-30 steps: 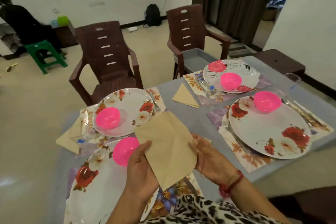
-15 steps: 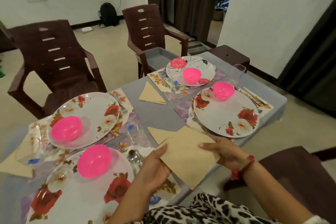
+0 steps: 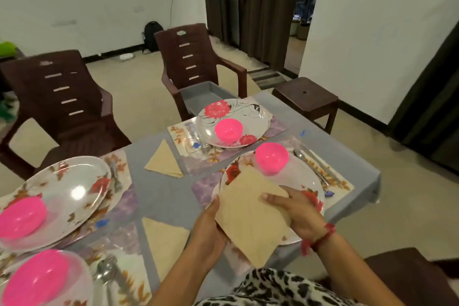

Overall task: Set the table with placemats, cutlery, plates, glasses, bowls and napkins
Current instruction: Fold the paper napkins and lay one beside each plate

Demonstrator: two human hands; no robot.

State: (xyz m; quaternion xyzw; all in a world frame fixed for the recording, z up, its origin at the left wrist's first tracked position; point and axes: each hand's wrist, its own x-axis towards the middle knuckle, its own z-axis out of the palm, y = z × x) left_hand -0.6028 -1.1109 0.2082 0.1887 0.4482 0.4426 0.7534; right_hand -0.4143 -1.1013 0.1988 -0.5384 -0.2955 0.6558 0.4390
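Your left hand [image 3: 207, 233] and right hand [image 3: 295, 211] each pinch an edge of the beige folded paper napkin [image 3: 250, 218] and hold it over the near rim of the white floral plate [image 3: 306, 177] on the grey-covered table [image 3: 164, 196]. Beyond the table stand two brown plastic armchairs [image 3: 62, 99] and a brown square stool [image 3: 305, 97] — dark curtains [image 3: 248, 2] hang between white walls.

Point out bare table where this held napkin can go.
Bare grey cloth lies mid-table between the far folded napkin and the near folded napkin. A smaller patch sits at the far right corner, beyond the spoon. Plates and bowls crowd both sides.
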